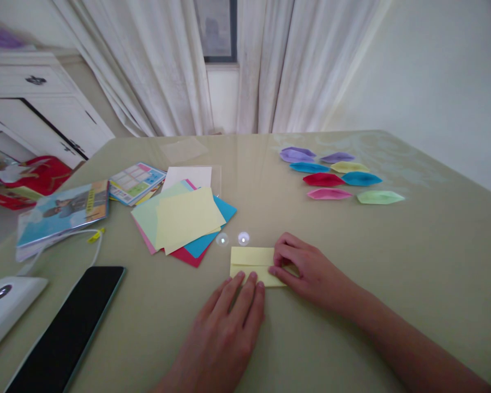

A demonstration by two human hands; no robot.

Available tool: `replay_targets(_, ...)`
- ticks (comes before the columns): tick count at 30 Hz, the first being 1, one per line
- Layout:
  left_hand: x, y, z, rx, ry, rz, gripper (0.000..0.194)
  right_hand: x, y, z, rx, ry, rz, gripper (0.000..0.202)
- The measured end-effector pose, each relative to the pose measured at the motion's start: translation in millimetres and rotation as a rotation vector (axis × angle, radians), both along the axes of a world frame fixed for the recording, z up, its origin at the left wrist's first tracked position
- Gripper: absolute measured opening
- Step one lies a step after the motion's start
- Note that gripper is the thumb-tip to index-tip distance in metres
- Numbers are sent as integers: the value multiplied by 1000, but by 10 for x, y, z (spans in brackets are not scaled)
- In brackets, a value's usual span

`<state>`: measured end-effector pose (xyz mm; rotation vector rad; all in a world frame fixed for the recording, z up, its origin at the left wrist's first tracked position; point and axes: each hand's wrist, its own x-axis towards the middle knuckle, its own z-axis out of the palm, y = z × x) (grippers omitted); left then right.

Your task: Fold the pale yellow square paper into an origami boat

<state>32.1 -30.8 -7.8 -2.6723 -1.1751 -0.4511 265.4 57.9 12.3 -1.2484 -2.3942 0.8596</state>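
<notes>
Our left hand point(229, 330), laid flat, seemingly steadies the folded yellow paper point(249, 265) while our right hand point(313, 268) has a narrow grip at the paper's right end.

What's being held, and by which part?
A folded yellow paper: left hand on its near edge, right hand at its right end; whether pinched, unclear.

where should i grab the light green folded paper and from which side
Probably pinch the light green folded paper lightly by its narrow right tip, coming from the right: that tip points away from the pink folded paper on its left and the blue one behind it.
</notes>
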Motion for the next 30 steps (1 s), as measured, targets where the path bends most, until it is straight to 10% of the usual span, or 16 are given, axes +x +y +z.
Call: replay_targets(30,-91,135,98,-96,-85,40,40,13,-48,-18,309,-107,151,19)
